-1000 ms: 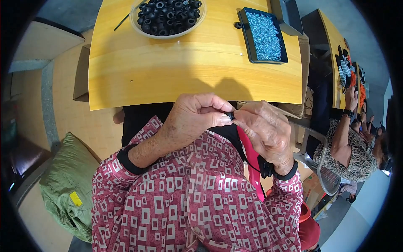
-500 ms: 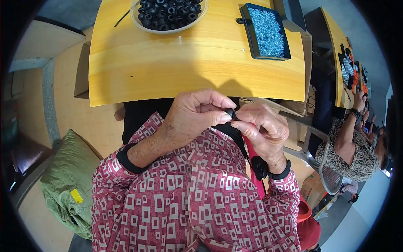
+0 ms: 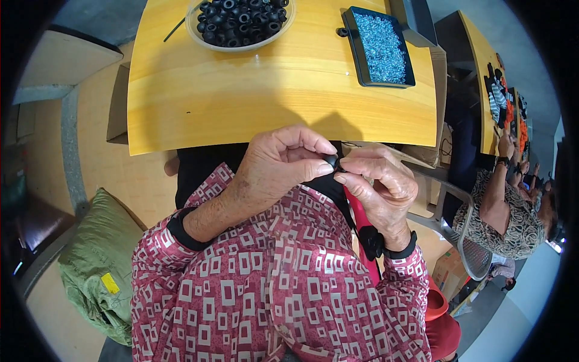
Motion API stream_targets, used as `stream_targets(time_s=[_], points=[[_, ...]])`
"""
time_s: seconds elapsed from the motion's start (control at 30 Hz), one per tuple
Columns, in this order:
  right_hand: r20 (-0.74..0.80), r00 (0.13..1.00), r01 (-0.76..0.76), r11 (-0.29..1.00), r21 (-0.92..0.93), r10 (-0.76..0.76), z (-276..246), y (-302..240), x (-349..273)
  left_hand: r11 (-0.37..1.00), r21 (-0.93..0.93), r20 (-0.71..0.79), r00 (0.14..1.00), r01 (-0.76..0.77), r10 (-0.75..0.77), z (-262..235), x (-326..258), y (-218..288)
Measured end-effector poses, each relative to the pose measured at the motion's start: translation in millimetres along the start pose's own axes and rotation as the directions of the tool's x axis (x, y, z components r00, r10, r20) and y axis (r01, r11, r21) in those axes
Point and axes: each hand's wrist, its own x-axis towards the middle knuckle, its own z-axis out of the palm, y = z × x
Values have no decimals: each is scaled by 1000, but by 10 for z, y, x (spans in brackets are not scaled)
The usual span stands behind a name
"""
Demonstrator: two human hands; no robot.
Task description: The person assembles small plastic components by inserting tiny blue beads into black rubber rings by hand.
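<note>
A small round black piece [image 3: 331, 160], hollow like those in the bowl, sits between the thumb and index finger of my left hand [image 3: 268, 161]. My right hand [image 3: 383, 190] is closed in a pinch at the right side of the same piece, and its fingertips hide whatever else may be there. Both hands are raised over my lap, just off the near edge of the yellow table [image 3: 241, 108]. Beyond them, a clear plastic bowl [image 3: 259, 46] is heaped with black hollow pieces [image 3: 241, 23]. To its right lies a black tray [image 3: 364, 71] filled with tiny shiny bluish pieces [image 3: 381, 48].
One loose black piece [image 3: 342, 32] lies against the tray's left side. A thin black stick [image 3: 174, 29] rests by the bowl. A green sack [image 3: 96, 259] stands on the floor at left. At right, a co-worker [image 3: 503, 211] sits near a metal chair [image 3: 473, 253] and another table.
The pinched black piece has tilted slightly, and my right hand has shifted a touch to the right. My left hand keeps its hold. The table appears marginally higher or lower only from slight head motion.
</note>
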Motion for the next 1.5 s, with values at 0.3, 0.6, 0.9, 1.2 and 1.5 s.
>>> stream_targets(time_s=[0.3, 0.6, 0.9, 1.2, 1.5], points=[[43, 997, -64, 997, 39, 62, 26, -4, -21, 996, 93, -72, 997, -1, 8, 44, -43, 20], [212, 971, -143, 979, 145, 110, -63, 87, -6, 877, 443, 8, 979, -185, 202, 5, -67, -42], [384, 914, -201, 969, 146, 132, -127, 194, 49, 968, 183, -6, 985, 172, -174, -46, -44, -62], [309, 935, -218, 970, 108, 176, -144, 203, 45, 958, 275, -2, 997, 79, -82, -18, -43, -32], [272, 962, 44, 995, -88, -19, -108, 131, 54, 997, 35, -33, 997, 65, -64, -43, -64, -117]])
